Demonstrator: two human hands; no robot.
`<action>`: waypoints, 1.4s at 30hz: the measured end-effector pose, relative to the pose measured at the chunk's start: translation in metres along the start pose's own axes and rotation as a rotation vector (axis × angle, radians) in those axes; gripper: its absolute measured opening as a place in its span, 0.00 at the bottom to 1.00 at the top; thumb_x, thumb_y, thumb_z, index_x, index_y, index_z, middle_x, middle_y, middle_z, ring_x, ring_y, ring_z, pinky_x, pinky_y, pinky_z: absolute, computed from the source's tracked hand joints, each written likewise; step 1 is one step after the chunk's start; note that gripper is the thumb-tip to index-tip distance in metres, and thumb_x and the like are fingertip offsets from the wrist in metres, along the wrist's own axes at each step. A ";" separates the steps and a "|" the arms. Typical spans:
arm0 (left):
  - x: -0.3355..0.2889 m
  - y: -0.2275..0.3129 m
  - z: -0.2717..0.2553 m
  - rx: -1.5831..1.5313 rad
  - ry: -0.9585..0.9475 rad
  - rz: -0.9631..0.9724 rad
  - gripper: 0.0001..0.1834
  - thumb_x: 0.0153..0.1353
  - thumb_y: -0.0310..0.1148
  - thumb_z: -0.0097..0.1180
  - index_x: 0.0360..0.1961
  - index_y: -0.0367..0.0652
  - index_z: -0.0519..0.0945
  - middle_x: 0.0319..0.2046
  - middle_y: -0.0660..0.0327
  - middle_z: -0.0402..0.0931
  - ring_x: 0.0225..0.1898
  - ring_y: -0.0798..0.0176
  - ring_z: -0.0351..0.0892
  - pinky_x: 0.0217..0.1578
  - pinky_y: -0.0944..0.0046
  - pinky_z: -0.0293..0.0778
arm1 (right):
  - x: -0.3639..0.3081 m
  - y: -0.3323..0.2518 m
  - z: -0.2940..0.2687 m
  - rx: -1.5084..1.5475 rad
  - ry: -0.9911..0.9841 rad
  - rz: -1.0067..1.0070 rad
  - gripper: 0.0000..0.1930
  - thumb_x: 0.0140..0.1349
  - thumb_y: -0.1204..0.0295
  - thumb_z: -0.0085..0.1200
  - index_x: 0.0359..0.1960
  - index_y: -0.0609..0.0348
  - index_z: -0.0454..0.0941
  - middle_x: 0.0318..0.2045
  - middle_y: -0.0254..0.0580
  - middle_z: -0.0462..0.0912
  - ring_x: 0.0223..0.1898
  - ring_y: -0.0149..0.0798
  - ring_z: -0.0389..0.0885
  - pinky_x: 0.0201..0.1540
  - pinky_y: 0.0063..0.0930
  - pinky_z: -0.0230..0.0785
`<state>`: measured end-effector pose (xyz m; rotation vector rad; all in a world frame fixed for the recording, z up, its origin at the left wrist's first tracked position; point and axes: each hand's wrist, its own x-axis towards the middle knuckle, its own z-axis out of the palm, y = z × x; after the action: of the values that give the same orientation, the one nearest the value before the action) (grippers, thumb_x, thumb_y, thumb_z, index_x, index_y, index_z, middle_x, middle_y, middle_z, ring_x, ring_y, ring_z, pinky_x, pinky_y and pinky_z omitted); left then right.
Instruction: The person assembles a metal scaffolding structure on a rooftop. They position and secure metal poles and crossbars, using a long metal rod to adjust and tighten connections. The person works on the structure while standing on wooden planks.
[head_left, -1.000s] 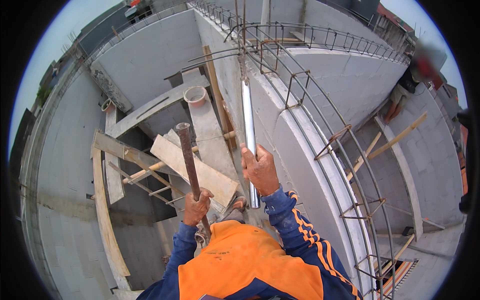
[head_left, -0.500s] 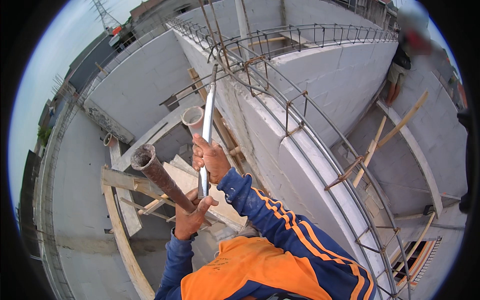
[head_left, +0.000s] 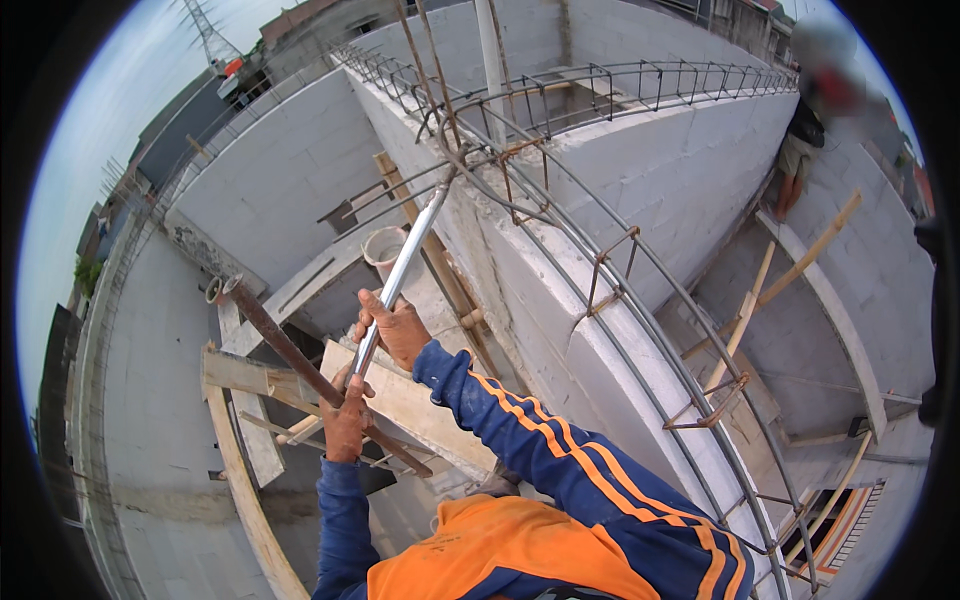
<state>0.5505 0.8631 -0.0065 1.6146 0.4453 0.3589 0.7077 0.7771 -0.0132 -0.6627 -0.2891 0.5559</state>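
My right hand grips a long shiny metal pipe that reaches up to the bent rebar on top of the grey block wall. My left hand is closed around a rusty brown pipe that slants up to the left, with its open end toward the far side. The two pipes cross near my hands. My blue sleeves with orange stripes and an orange vest fill the lower middle.
A rebar cage runs along the wall top. Wooden planks and a bucket lie below on the left. Another person is perched on the far wall at top right. Timber props lean on the right.
My right hand has pushed the shiny pipe up and forward until its tip meets the rebar. The rusty pipe in my left hand has swung lower and further left.
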 end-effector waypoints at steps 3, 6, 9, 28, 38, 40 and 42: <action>0.010 -0.009 -0.014 0.019 0.044 -0.004 0.30 0.68 0.50 0.56 0.59 0.34 0.75 0.26 0.66 0.74 0.14 0.80 0.64 0.14 0.76 0.60 | 0.008 0.011 0.002 -0.118 -0.015 0.033 0.24 0.65 0.47 0.58 0.29 0.56 0.70 0.22 0.36 0.76 0.25 0.33 0.81 0.29 0.27 0.77; 0.018 -0.014 -0.024 0.054 0.097 0.001 0.30 0.68 0.52 0.56 0.58 0.35 0.75 0.26 0.66 0.73 0.14 0.80 0.64 0.14 0.76 0.60 | 0.017 0.022 0.008 -0.208 -0.008 0.000 0.24 0.66 0.47 0.57 0.32 0.58 0.71 0.23 0.38 0.77 0.26 0.34 0.82 0.32 0.28 0.79; 0.031 -0.015 -0.033 0.063 0.132 0.023 0.30 0.68 0.53 0.55 0.57 0.35 0.76 0.26 0.67 0.72 0.15 0.80 0.64 0.15 0.75 0.60 | 0.028 0.029 0.013 -0.177 -0.004 -0.042 0.26 0.65 0.45 0.57 0.34 0.61 0.74 0.23 0.39 0.79 0.25 0.33 0.83 0.28 0.28 0.78; 0.111 -0.034 -0.067 -0.110 0.189 0.039 0.27 0.68 0.53 0.55 0.55 0.41 0.76 0.25 0.70 0.67 0.17 0.79 0.62 0.15 0.76 0.59 | 0.082 0.067 0.020 -0.189 -0.001 -0.111 0.19 0.67 0.59 0.59 0.44 0.63 0.69 0.35 0.42 0.79 0.38 0.36 0.84 0.41 0.28 0.80; 0.153 -0.001 -0.089 -0.121 0.254 0.143 0.25 0.69 0.51 0.55 0.55 0.41 0.78 0.24 0.72 0.66 0.16 0.80 0.60 0.15 0.77 0.59 | 0.124 0.069 0.053 -0.259 0.098 -0.210 0.18 0.65 0.59 0.62 0.42 0.62 0.74 0.31 0.37 0.81 0.34 0.31 0.82 0.36 0.25 0.77; 0.159 0.013 -0.095 -0.106 0.291 0.153 0.25 0.69 0.51 0.55 0.55 0.41 0.78 0.24 0.72 0.65 0.16 0.80 0.60 0.15 0.77 0.59 | 0.129 0.068 0.064 -0.324 0.132 -0.227 0.17 0.65 0.58 0.63 0.37 0.60 0.77 0.28 0.33 0.80 0.30 0.28 0.79 0.33 0.24 0.74; 0.165 0.027 -0.100 -0.093 0.303 0.181 0.26 0.69 0.52 0.55 0.55 0.42 0.79 0.24 0.72 0.65 0.17 0.80 0.60 0.15 0.76 0.60 | 0.135 0.066 0.077 -0.363 0.184 -0.314 0.17 0.64 0.56 0.64 0.30 0.59 0.80 0.24 0.30 0.79 0.25 0.24 0.73 0.30 0.23 0.70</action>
<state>0.6482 1.0286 0.0245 1.5184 0.5047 0.7568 0.7594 0.9352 0.0127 -0.9918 -0.3164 0.1385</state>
